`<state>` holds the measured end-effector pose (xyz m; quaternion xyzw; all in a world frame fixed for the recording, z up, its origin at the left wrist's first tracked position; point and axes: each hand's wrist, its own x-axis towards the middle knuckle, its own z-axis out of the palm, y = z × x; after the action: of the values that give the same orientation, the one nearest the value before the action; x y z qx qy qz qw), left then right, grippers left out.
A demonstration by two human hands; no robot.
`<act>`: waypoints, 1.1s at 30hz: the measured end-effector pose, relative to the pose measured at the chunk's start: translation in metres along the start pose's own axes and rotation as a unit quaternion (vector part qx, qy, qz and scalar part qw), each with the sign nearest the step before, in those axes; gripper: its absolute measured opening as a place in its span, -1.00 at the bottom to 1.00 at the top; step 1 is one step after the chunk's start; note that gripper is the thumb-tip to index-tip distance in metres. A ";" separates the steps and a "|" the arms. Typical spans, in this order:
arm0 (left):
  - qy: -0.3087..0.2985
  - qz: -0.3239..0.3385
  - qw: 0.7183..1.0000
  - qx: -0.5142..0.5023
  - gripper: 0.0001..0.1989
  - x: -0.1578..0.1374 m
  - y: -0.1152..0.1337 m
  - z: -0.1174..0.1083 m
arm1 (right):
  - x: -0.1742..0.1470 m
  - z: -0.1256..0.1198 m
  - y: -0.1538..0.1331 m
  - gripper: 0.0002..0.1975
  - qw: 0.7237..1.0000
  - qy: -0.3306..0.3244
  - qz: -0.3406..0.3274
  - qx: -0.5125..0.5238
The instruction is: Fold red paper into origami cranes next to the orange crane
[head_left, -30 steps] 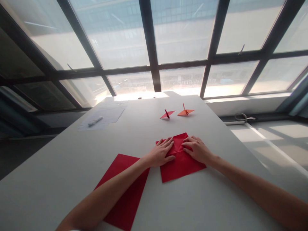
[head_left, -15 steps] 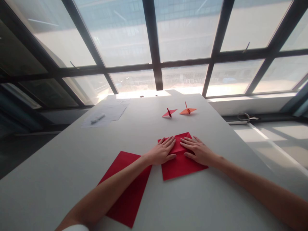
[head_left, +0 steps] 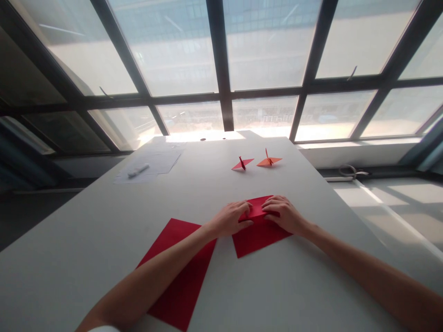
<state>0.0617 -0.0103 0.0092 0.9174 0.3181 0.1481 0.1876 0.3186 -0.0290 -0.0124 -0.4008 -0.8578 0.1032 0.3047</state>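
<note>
Folded red paper [head_left: 261, 234], covered at both sides

Right of the loose red sheet [head_left: 188, 288] on the tabletop [head_left: 256, 297], here it lies, fold running crosswise from hand to hand. My left hand [head_left: 229, 218], nearer that sheet, curls its fingers over one side; my right hand [head_left: 285, 215], farther from it, bends its fingers over the other. Pinching or just pressing? I can't tell.

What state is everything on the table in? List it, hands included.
Right red sheet: partly folded
Left hand: on that sheet, fingers bent
Right hand: on that sheet, fingers bent
Left red sheet: lying flat, partly hidden
Red origami crane: folded, wings spread
Orange origami crane: folded, wings spread
White papers: lying flat
White tube: lying on the papers
</note>
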 end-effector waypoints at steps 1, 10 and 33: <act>0.004 0.007 1.000 -0.006 -0.76 0.000 0.002 -0.001 | 0.000 0.000 0.001 -0.88 1.000 0.006 0.004 -0.001; -0.005 0.046 0.999 0.026 -0.81 0.000 0.005 -0.001 | 0.000 0.001 0.007 -0.91 1.000 0.002 0.019 0.000; -0.026 -0.054 0.994 0.089 -0.32 0.003 -0.016 0.017 | 0.004 0.012 0.011 -0.68 0.948 0.132 0.179 0.226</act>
<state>0.0618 -0.0007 -0.0124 0.9154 0.3743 0.0848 0.1216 0.3164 -0.0177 -0.0246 -0.4788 -0.6778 0.2936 0.4746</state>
